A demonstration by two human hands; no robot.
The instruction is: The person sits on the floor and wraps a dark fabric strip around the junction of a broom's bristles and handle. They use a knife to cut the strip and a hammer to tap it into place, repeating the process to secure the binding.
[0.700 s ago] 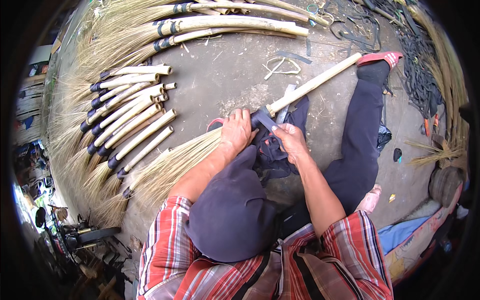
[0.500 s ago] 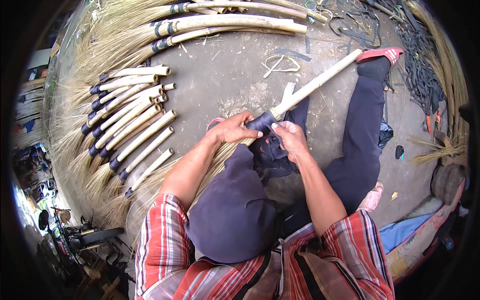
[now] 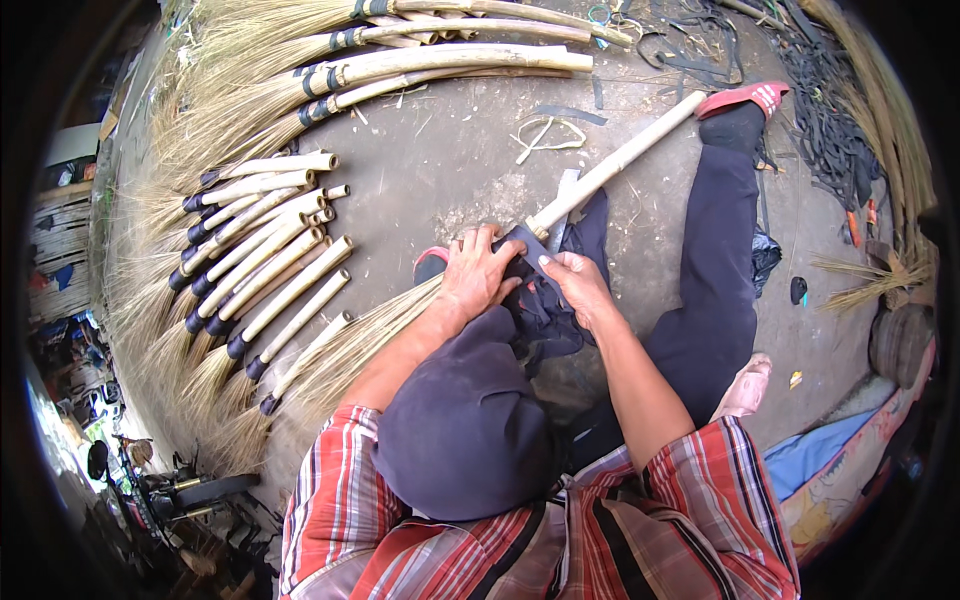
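Note:
A broom lies slantwise in front of me, its pale bamboo handle (image 3: 628, 155) reaching up to the red sandal (image 3: 745, 98) on my outstretched foot. Its straw bristles (image 3: 385, 325) run down to the left beneath my left forearm. My left hand (image 3: 475, 268) is closed over the broom's neck, fingers curled on top. Between thumb and fingers my right hand (image 3: 578, 285) pinches a dark, flat strip (image 3: 527, 243), which is pulled taut at the neck. More dark material (image 3: 550, 320) hangs below the hands. The underside of the neck is hidden.
Short-handled brooms (image 3: 290, 245) with dark bindings lie in a row on the left. Long-handled brooms (image 3: 460, 62) are stacked at the far side. A heap of dark strips (image 3: 830, 150) lies at the far right, with blue cloth (image 3: 805, 460) nearer me.
My left hand has rolled over the top of the neck, its fingers now covering the binding. The strip shows flatter and wider beside my right thumb. The whole view has shifted slightly.

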